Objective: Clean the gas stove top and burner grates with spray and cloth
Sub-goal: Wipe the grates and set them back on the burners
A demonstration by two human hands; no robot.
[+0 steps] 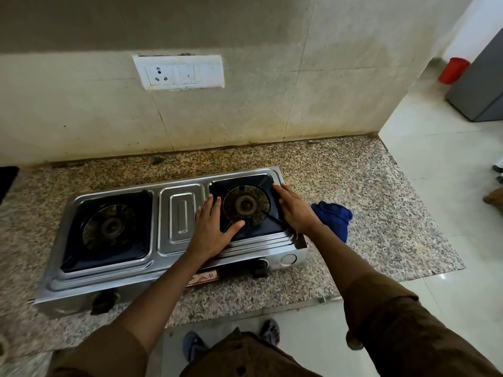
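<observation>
Hands, left (211, 229) and right (295, 209), flank right burner (246, 204) flat, ungripping (cloth (333, 217) beside stove's (179, 213) edge).

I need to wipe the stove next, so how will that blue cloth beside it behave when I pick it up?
The blue cloth lies crumpled in soft folds on the granite counter, so it will probably be floppy and sag from wherever it is pinched. It looks light for its bulk. Bunched fabric is unlikely to roll, slip or break.
</observation>
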